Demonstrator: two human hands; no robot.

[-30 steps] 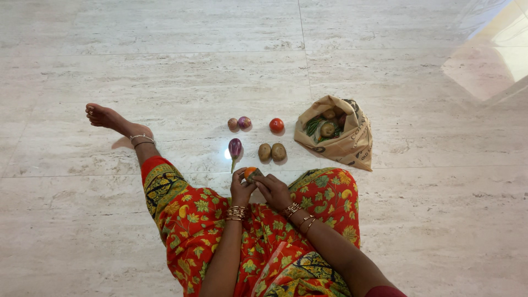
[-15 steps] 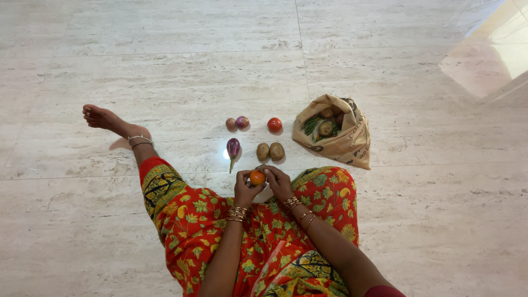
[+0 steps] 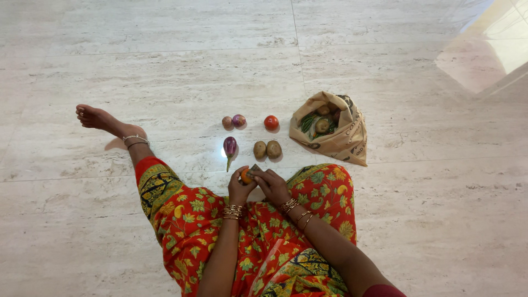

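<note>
I sit on a marble floor in a red flowered garment. My left hand (image 3: 238,187) and my right hand (image 3: 270,186) meet in front of my lap, both closed around a small orange-red tomato (image 3: 247,176). Just beyond my hands lie a purple eggplant (image 3: 230,146) and two brown potatoes (image 3: 267,149). Farther out rest two onions (image 3: 234,121) and a red tomato (image 3: 271,122).
A tan cloth bag (image 3: 346,136) holding green vegetables and potatoes lies open to the right of the row. My bare left foot (image 3: 96,117) stretches out at the left. A bright sunlit patch (image 3: 484,49) marks the floor at the upper right.
The small tomato has turned in my hands, and both hands have shifted slightly toward my lap. The vegetables on the floor have not moved.
</note>
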